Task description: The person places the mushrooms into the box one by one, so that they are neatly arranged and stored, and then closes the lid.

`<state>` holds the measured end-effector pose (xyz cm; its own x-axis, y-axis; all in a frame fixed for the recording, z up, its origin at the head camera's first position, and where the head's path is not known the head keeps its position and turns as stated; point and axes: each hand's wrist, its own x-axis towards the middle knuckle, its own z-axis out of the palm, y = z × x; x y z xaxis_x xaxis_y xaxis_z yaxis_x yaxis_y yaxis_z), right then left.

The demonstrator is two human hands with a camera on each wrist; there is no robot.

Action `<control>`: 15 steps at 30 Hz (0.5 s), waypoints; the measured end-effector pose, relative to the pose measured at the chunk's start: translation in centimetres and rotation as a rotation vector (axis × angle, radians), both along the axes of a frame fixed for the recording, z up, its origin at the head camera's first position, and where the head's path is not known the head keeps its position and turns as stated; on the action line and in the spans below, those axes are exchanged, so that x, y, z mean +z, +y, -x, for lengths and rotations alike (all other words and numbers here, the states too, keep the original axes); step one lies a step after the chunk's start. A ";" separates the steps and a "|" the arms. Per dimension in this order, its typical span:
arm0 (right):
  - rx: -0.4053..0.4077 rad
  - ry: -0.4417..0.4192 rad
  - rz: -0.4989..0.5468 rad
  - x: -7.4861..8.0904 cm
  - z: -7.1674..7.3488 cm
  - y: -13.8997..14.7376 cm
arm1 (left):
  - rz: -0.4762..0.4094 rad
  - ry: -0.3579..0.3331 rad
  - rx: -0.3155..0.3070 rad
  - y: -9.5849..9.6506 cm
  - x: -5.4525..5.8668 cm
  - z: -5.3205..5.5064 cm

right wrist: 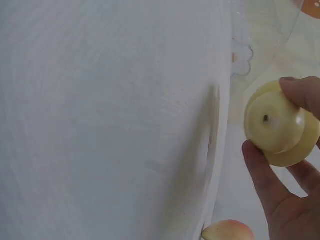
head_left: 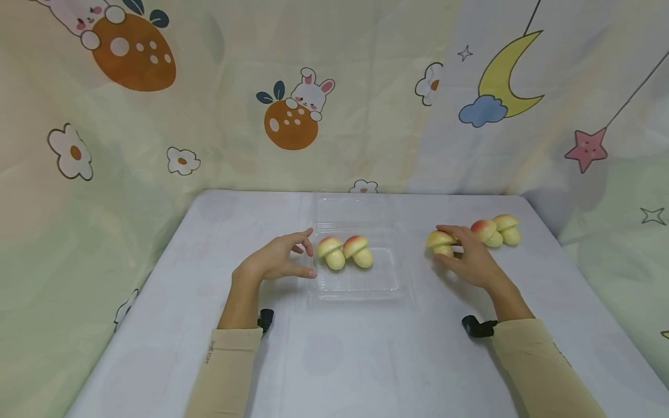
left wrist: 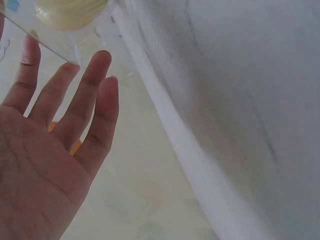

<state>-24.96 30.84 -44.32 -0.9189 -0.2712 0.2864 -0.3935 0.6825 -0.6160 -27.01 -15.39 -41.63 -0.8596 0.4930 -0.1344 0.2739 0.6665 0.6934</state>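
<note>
My right hand [head_left: 473,258] pinches a toy mushroom [head_left: 438,239], yellow with a reddish tinge on its cap, between thumb and fingers on the right side of the table. In the right wrist view, the pale rounded stem end of this mushroom [right wrist: 272,120] faces the camera, with a dark dot at its middle. My left hand [head_left: 279,255] holds nothing, its fingers loosely bent and the fingertips right at the left edge of a clear plastic box [head_left: 366,285]. Inside the box, two similar mushrooms [head_left: 359,251] lie side by side.
The box's transparent lid [head_left: 352,210] lies folded back toward the rear edge of the white-covered table [head_left: 324,348]. Two more mushrooms [head_left: 508,229] sit together at the back right, just beyond my right hand. A patterned cloth [head_left: 366,128] hangs behind and beside the table.
</note>
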 end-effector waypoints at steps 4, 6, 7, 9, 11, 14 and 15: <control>0.006 -0.006 0.025 0.3 0.0 -0.3 | 0.004 0.006 -0.006 0.1 -0.1 0.0; 0.010 -0.004 0.034 0.4 0.1 -0.5 | 0.004 0.010 -0.011 0.1 -0.1 0.1; 0.014 -0.002 0.041 0.4 0.2 -0.6 | 0.001 0.010 -0.013 0.1 -0.1 0.1; 0.024 0.011 0.052 0.4 0.3 -0.9 | -0.002 0.008 -0.013 0.1 -0.1 0.1; 0.029 0.021 0.056 0.5 0.5 -1.2 | -0.004 0.003 -0.011 0.2 0.0 0.1; 0.034 0.017 0.070 1.1 0.7 -1.9 | -0.002 -0.007 -0.004 0.1 -0.1 0.1; 0.036 0.013 0.075 1.4 0.8 -2.1 | -0.002 -0.007 -0.004 0.1 -0.1 0.1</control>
<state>-25.76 28.73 -42.96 -0.9051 -0.2812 0.3190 -0.4251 0.6199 -0.6596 -27.07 -15.26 -41.74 -0.8567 0.4967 -0.1393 0.2719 0.6642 0.6964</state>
